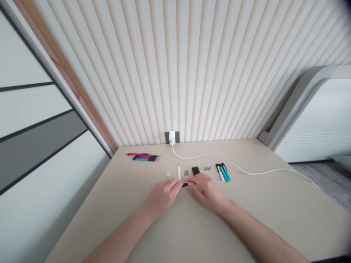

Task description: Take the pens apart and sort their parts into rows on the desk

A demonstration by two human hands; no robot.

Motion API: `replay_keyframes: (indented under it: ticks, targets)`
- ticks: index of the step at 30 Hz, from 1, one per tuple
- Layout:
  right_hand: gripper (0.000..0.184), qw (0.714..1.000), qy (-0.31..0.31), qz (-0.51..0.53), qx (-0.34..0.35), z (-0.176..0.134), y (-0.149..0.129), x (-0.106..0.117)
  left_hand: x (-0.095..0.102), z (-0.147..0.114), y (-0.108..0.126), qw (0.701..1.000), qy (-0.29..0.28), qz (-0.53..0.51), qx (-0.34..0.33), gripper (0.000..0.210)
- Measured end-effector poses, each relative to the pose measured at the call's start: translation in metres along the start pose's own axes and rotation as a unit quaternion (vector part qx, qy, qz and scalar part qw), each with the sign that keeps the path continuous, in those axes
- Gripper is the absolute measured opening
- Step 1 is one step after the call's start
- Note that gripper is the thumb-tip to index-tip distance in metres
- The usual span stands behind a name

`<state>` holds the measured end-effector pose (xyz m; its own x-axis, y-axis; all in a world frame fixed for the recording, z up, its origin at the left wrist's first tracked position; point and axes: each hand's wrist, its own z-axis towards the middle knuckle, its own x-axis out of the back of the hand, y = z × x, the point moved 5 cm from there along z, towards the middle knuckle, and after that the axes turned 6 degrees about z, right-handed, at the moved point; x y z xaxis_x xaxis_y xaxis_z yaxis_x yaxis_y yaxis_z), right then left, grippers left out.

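My left hand is closed in a pinch on a small black pen part just above the table. Close beside it, my right hand has thumb and fingers drawn together; whatever they hold is too small to make out. Beyond my fingers lie slim white refills, small springs and small white pieces. Several black pen grips sit behind my right hand, partly covered by it. Metal pen tips and white and teal pen barrels with black clips rest farther right.
Several pink and blue pens lie at the back left of the beige table. A white charger is plugged in at the ribbed wall, and its white cable runs across to the right edge.
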<state>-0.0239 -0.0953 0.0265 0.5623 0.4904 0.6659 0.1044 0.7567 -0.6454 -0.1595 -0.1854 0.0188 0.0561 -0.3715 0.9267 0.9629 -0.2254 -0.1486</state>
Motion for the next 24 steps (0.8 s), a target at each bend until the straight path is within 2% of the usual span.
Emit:
replay_keyframes:
  ticks: [4,13,20,24]
  targets:
    - [0.031,0.999,-0.032,0.013,-0.016,-0.001,0.0,-0.011,0.003,0.0,0.002,1.0,0.016,-0.016,-0.009,0.024]
    - [0.019,0.995,0.013,0.072,-0.068,0.0,0.014,-0.002,0.004,0.004,-0.005,0.999,0.028,-0.027,0.014,0.015]
    - [0.042,0.992,-0.065,0.09,-0.064,-0.002,0.009,-0.012,0.012,0.003,0.005,0.997,0.061,0.003,-0.052,0.021]
    - [0.036,0.993,-0.075,0.066,-0.057,-0.002,0.013,-0.015,0.009,0.001,0.007,0.997,0.047,0.013,-0.06,0.022]
